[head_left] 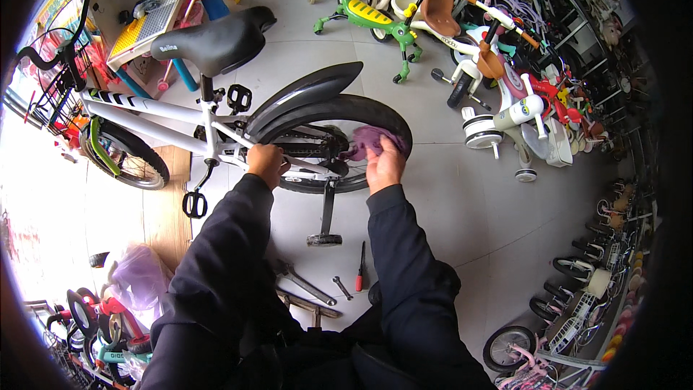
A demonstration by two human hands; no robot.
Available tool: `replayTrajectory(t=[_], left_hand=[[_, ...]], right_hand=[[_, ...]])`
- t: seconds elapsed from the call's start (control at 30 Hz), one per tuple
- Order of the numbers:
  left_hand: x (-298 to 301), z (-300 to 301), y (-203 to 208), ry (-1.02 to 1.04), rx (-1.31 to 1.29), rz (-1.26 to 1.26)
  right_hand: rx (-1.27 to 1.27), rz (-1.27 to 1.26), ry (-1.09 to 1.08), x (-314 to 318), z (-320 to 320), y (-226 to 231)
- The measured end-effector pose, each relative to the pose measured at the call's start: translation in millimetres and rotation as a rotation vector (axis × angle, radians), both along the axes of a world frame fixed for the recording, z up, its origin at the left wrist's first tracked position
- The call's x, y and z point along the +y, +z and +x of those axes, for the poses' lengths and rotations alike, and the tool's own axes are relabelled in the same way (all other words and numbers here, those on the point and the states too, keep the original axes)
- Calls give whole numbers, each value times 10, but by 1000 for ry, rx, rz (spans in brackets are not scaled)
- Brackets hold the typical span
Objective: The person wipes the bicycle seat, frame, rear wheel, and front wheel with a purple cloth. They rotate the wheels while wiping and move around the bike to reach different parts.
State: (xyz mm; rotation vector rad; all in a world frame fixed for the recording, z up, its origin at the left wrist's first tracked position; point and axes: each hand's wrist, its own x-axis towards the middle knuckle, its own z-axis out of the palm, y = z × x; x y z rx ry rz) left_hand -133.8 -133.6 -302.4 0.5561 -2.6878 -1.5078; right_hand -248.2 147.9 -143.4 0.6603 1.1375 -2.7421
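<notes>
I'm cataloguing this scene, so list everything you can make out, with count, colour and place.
Bicycle: one, white and black, centre to upper left
Cloth: one, purple, at the rear wheel
Training wheel: one visible, black, below the rear wheel
Wrenches: two, grey, lower centre
Screwdriver: one, red handle, beside the smaller wrench
T-shaped tool: one, brownish, lower centre, partly hidden
Board: one, brown, left
Plastic bag: at least one, translucent, lower left
Children's ride-ons: too many to count, mixed, mainly right
Sleeves: two, dark, lower centre
Left fingers: at the frame
Right fingers: on the cloth
</notes>
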Motion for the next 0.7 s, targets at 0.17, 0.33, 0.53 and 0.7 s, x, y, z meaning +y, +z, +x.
replayTrajectory(t=[0.17,0.33,0.53,0.7], left_hand=[[34,25,229,306,294,655],[160,169,818,-161,9,-737],[191,155,899,-152,-38,-723],[137,85,499,190,150,161]], right_hand=[[89,-70,296,-381,160,171],[-6,-82,20,-177,53,110],[-213,66,-221,267,-65,-133],[-125,50,-120,78,-27,-55]])
